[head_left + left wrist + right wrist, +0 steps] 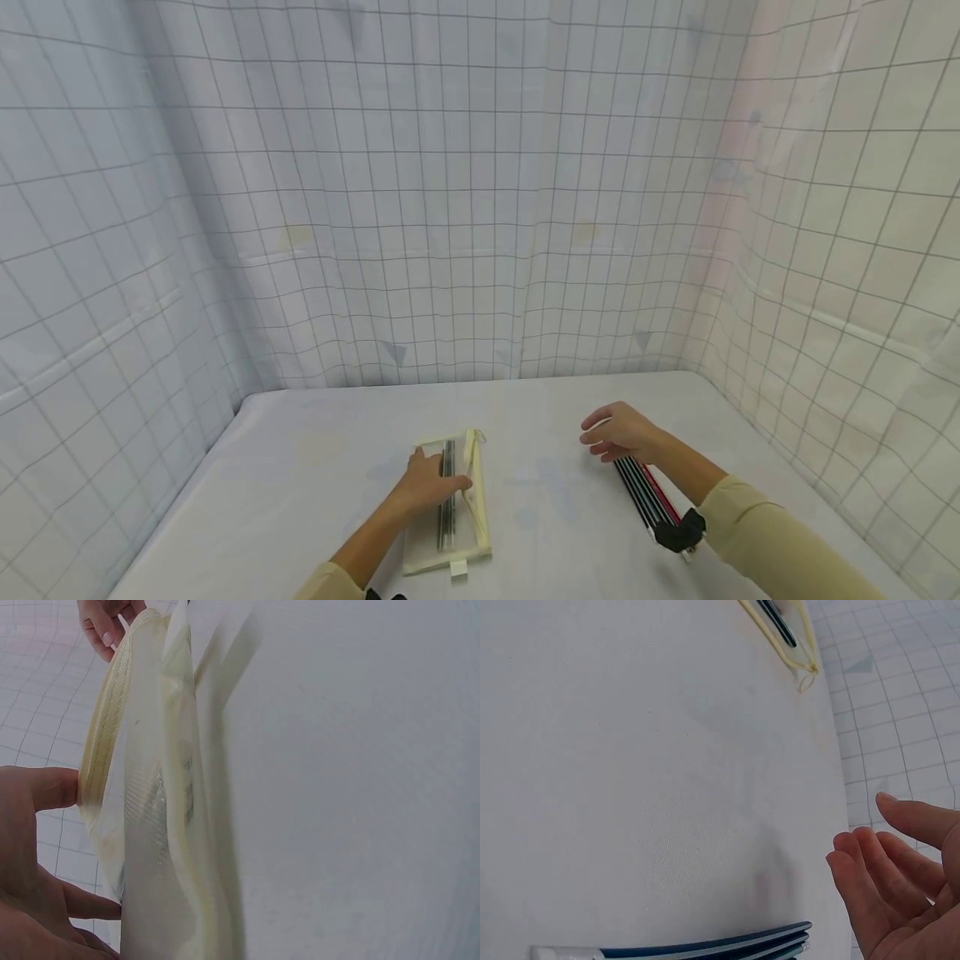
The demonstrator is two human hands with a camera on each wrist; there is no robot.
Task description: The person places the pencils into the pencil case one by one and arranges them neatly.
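Observation:
A translucent zip pouch with pale yellow trim lies on the table at centre, dark pencils showing inside it. My left hand rests on the pouch with its fingers spread and its thumb at the zip side. In the left wrist view, one digit touches the yellow zip edge. To the right, several dark pencils and a red one lie side by side. Over their far end hovers my right hand, fingers loosely bent and holding nothing; its palm looks empty in the right wrist view.
The white tabletop spreads between the pouch and the loose pencils. White grid-patterned curtains hang behind it and on both sides. A black band sits on my right wrist.

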